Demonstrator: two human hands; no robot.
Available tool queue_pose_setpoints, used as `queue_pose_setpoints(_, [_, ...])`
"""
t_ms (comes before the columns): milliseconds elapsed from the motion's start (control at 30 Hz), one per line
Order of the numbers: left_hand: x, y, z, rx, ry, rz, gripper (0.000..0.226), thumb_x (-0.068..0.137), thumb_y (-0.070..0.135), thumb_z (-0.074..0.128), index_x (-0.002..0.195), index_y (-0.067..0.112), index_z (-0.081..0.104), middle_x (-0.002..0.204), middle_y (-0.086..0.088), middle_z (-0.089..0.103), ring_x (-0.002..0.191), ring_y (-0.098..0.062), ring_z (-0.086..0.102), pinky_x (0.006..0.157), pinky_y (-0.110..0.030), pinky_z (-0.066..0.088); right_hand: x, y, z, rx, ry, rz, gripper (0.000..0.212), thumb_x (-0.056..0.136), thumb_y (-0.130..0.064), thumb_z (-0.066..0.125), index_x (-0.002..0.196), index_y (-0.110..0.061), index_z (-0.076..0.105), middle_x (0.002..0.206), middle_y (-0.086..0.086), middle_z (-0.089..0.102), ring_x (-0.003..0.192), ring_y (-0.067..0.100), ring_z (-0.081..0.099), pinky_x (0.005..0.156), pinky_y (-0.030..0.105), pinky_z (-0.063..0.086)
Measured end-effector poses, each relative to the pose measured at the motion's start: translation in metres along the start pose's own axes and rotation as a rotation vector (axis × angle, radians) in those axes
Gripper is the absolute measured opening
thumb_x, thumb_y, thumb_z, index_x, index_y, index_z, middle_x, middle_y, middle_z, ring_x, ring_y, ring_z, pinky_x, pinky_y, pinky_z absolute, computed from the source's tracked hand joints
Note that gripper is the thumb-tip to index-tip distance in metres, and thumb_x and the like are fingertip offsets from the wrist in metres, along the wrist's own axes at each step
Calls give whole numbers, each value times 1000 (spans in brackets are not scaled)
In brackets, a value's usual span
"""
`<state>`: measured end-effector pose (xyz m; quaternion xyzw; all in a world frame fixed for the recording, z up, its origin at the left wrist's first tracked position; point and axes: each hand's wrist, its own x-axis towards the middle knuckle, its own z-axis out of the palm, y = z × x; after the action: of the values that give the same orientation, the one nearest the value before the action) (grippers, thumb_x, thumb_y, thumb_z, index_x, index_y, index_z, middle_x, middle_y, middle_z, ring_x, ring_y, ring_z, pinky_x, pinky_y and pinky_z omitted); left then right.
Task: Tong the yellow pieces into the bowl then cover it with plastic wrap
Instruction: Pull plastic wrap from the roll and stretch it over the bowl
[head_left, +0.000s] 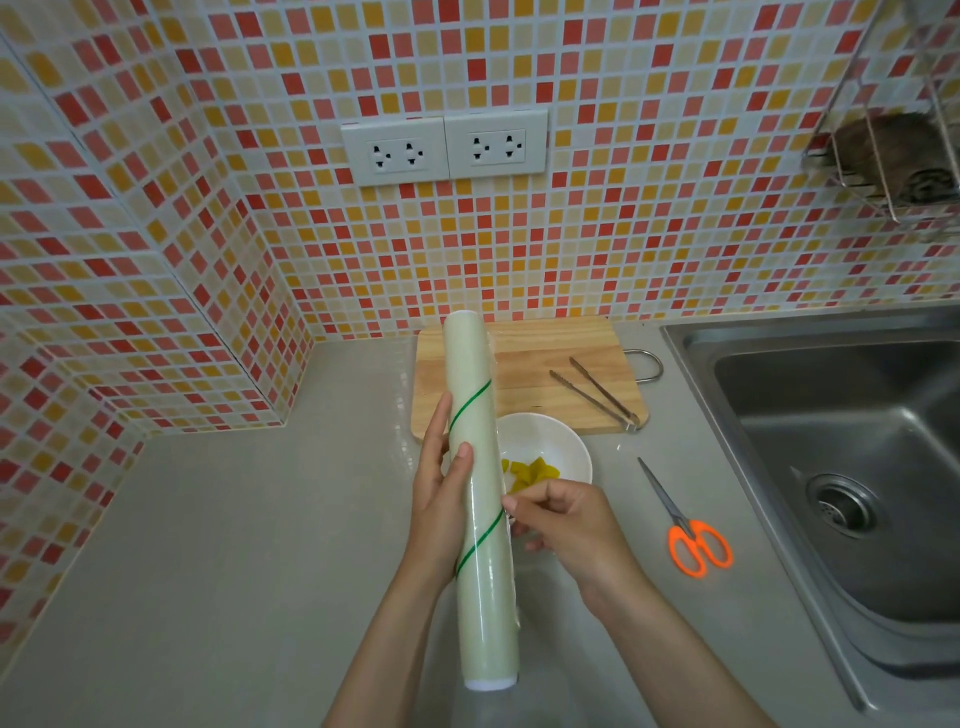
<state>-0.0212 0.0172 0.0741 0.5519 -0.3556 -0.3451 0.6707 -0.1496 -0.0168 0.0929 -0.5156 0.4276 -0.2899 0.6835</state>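
Wrap step: my left hand (441, 483) grips the long translucent plastic-wrap roll (480, 499); right hand (566, 525) pinches its film edge. Yellow pieces (527, 473) fill white bowl (563, 441). Next I'd pull a sheet.

bowl (563, 448) half behind wrap roll (475, 467), rack (883, 156) contents blurred — sink (831, 415) cut off

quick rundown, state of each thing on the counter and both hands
roll of clear plastic wrap with green stripe: lifted, no sheet pulled out
left hand: holds the roll
right hand: picks at the roll's edge
white round bowl: uncovered, holds yellow pieces
metal tongs: lying on wooden cutting board
orange-handled scissors: closed, on counter
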Motion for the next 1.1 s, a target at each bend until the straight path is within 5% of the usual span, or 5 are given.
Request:
queue_pose_setpoints(200, [-1,2,1,13,-14,7,48,92,21,45,131,48,39,119,37,55,88,10,61,71,-8,48,0,-6,4,-105,-31,-46,24,85,-2,60,64,-14,61,59,-2,59,50,3,53,49,14,41])
queue_pose_setpoints(500, [6,16,0,-34,34,-67,50,94,19,47,132,51,39,149,2,38,131,-33,42,108,-55,35,-5,-21,6,409,-173,2,22,91,-2,45,72,-8,54,59,4,55,51,17,49,50,23,43])
queue_pose_setpoints(700, [7,23,6,-9,-20,24,58,89,18,56,133,51,35,138,25,42,115,1,54,87,-17,49,-6,-27,-3,489,-243,-47,17,85,-7,50,69,-12,52,59,2,52,48,16,46,44,22,40])
queue_pose_setpoints(967, [0,25,5,-4,-162,-30,63,85,23,60,134,52,33,124,36,50,110,-6,60,78,-23,52,18,-34,-14,30,-120,23,33,92,-40,48,91,-11,64,38,-3,37,33,14,41,42,19,38])
queue_pose_setpoints(1100, [-2,28,5,30,-223,-11,61,88,21,57,136,50,32,123,37,51,109,0,59,78,-15,50,30,-38,-4,61,-93,-49,19,90,-28,56,80,-12,60,50,1,45,43,14,43,39,20,37])
